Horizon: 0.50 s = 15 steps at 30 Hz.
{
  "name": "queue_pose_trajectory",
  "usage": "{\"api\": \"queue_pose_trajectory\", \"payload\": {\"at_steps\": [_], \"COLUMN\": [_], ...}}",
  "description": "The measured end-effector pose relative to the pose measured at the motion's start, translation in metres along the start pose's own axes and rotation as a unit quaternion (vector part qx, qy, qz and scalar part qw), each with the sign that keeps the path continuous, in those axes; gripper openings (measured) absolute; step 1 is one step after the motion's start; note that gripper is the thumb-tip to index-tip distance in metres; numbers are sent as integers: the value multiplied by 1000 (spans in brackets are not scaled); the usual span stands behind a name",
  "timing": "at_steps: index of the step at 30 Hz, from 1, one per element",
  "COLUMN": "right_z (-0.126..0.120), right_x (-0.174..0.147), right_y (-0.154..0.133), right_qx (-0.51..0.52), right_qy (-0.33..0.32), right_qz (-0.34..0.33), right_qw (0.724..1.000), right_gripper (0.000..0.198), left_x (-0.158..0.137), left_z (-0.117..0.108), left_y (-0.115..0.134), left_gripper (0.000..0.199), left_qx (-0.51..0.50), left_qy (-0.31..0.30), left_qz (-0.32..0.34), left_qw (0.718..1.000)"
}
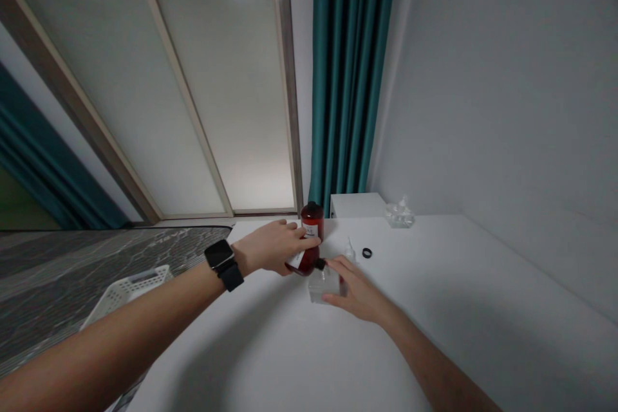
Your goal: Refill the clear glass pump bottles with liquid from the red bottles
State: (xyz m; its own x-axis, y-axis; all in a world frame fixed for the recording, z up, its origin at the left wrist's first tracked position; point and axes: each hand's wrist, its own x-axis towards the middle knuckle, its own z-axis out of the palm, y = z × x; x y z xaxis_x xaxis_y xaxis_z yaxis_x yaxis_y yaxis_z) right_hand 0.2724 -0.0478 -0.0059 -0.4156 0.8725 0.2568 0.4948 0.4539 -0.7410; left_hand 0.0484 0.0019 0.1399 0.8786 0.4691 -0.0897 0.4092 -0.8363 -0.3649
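My left hand (275,246), with a black watch on its wrist, grips a dark red bottle (308,261) with a white label. The bottle is tilted, its dark neck end low over a clear square container (318,290) on the table. Whether liquid is flowing out cannot be made out. My right hand (355,290) is closed around the right side of that clear container. Just behind the tilted bottle stands a second dark red bottle (312,214), upright with a black cap. A clear pump top (349,250) and a black ring (367,253) lie beyond my right hand.
The white table (270,360) runs along the grey wall on the right. At its back are a clear pack (400,214) and a white box (357,205). A white perforated basket (123,290) sits left of the table. Behind are a teal curtain (352,77) and frosted sliding doors (232,109).
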Motion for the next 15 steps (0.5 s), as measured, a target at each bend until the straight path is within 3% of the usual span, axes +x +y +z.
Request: {"api": "queue_pose_trajectory", "payload": {"at_steps": [15], "right_z": [-1], "right_x": [0], "right_y": [-4], "right_qx": [2], "right_qy": [1], "right_qz": [3], "right_qw": [1000], "right_gripper": [62], "left_x": [0], "left_z": [2], "left_y": [0], "left_gripper": [71], "left_qx": [9], "left_qy": [5], "left_qz": [5], "left_qw": [1000]}}
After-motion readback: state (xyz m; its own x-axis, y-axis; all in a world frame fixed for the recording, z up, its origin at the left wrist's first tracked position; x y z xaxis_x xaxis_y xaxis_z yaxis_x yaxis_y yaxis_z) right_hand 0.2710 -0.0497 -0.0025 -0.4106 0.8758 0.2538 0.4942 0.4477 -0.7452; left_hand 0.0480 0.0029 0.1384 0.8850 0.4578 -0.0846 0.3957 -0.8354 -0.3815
